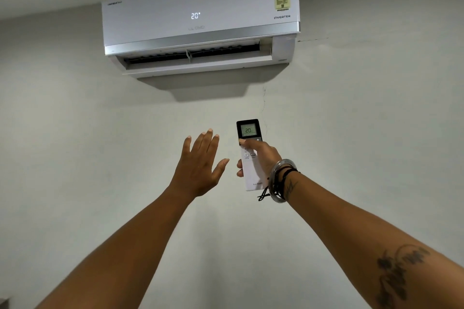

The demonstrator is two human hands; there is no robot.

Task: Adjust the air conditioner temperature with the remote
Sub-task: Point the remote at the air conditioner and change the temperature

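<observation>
Here the right hand wraps the remote upright, thumb laid across its buttons just under the screen reading 20 — its long axis points up toward the air conditioner, high above the grip and also showing 20. The left hand hovers just beside, fingers spread — holding nothing.

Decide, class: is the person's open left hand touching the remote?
Apart. The head view shows bare wall between the left hand, open with fingers spread, and the remote, which only the right hand grips.
</observation>
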